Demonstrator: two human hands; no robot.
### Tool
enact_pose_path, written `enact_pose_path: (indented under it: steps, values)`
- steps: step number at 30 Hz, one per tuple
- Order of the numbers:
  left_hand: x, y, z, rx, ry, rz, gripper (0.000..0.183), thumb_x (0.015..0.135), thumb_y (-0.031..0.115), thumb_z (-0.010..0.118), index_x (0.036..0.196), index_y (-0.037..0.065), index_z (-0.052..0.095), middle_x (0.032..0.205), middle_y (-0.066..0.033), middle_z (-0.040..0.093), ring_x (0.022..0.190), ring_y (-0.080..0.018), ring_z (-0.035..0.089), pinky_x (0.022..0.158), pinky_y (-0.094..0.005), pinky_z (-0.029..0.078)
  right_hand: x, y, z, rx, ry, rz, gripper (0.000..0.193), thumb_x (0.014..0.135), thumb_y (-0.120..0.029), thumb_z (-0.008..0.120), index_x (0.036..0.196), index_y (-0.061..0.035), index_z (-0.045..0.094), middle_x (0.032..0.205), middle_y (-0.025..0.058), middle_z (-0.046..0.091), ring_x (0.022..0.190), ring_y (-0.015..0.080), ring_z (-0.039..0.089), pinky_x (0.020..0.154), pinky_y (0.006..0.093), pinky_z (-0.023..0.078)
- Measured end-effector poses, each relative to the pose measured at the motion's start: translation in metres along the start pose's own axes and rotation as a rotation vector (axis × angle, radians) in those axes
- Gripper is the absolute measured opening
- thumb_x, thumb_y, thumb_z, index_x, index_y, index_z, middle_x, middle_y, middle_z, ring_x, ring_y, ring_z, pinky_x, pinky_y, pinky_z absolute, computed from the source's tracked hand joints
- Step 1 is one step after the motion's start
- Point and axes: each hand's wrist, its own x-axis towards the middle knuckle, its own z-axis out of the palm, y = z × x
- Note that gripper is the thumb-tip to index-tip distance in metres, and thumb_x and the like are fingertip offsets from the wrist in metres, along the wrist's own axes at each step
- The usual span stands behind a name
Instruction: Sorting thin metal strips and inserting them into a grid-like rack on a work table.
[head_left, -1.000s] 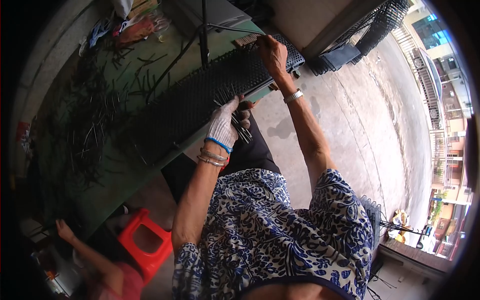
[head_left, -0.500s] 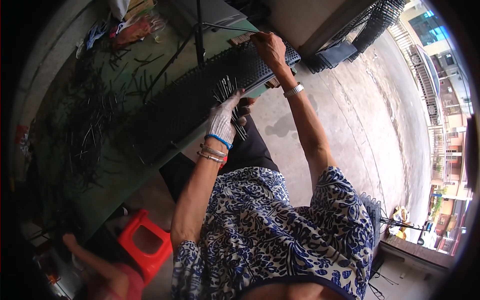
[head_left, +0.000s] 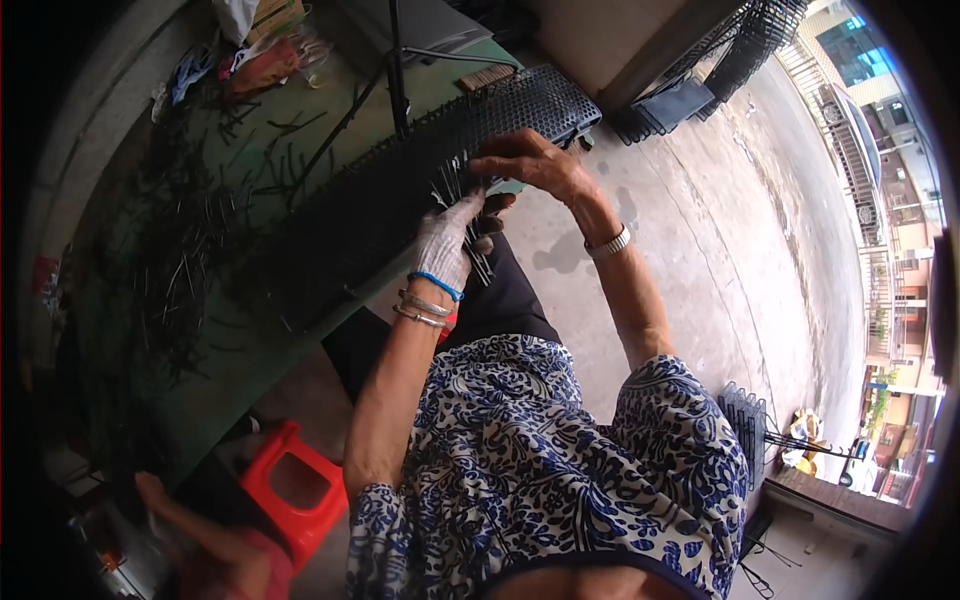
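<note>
My left hand (head_left: 449, 234), in a white knit glove with dark fingertips, is closed around a bundle of thin black strips (head_left: 450, 181). The strips fan out above the thumb and stick out below the hand. My bare right hand (head_left: 535, 163) is at the upper part of that bundle, its fingers bent together against the strips; whether a strip is between them is hidden. Just beyond both hands lies a long black perforated panel (head_left: 535, 103), its surface full of small holes, slanting across the table edge.
The green table (head_left: 225, 375) carries a loose heap of black strips (head_left: 180, 250) on the left. Black metal rods (head_left: 398, 70) rise behind the panel. A red stool (head_left: 300, 470) and another person's arm (head_left: 200, 530) are at lower left. Black racks (head_left: 690, 100) stand at upper right.
My right hand has left the far right end of the panel and come back toward me, to the bundle. My left hand stays nearly in place, still holding the strips.
</note>
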Motion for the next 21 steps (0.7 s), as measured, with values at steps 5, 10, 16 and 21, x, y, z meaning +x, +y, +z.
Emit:
enact_pose_path:
  steps: [5, 10, 16, 21]
  values:
    - [0.004, -0.007, 0.002, 0.058, -0.042, 0.056, 0.021, 0.092, 0.026, 0.059, 0.105, 0.010, 0.064, 0.086, -0.0081, 0.071, 0.060, -0.0107, 0.064, 0.039, -0.0184, 0.038, -0.005, 0.015, 0.000, -0.327, 0.075, -0.247, 0.028, 0.089, -0.022, 0.059, 0.115, -0.0169, 0.067, 0.128, 0.0110, 0.049, 0.108, 0.0227, 0.056, 0.095, 0.0289, 0.046]
    - [0.010, -0.009, 0.000, 0.040, -0.034, 0.063, 0.022, 0.091, 0.026, 0.060, 0.102, 0.007, 0.065, 0.084, -0.0081, 0.071, 0.061, -0.0117, 0.065, 0.039, -0.0188, 0.039, 0.000, 0.031, 0.003, -0.249, 0.123, -0.204, 0.027, 0.089, -0.016, 0.057, 0.113, -0.0178, 0.068, 0.129, 0.0113, 0.048, 0.109, 0.0236, 0.055, 0.093, 0.0293, 0.047]
    - [0.014, -0.012, -0.006, 0.140, 0.093, 0.117, 0.018, 0.090, 0.022, 0.062, 0.098, 0.005, 0.065, 0.079, -0.0073, 0.069, 0.056, -0.0106, 0.063, 0.039, -0.0186, 0.040, -0.007, 0.024, 0.004, -0.068, 0.155, -0.212, 0.030, 0.089, -0.022, 0.061, 0.111, -0.0028, 0.066, 0.108, 0.0124, 0.059, 0.092, 0.0175, 0.060, 0.080, 0.0276, 0.050]
    - [0.013, -0.011, -0.002, 0.168, 0.082, 0.120, 0.015, 0.088, 0.018, 0.063, 0.098, 0.006, 0.064, 0.077, -0.0081, 0.069, 0.055, -0.0102, 0.062, 0.038, -0.0182, 0.041, -0.005, 0.026, 0.001, 0.204, 0.176, 0.066, 0.037, 0.086, -0.028, 0.067, 0.108, 0.0015, 0.066, 0.099, 0.0104, 0.062, 0.083, 0.0152, 0.061, 0.073, 0.0267, 0.049]
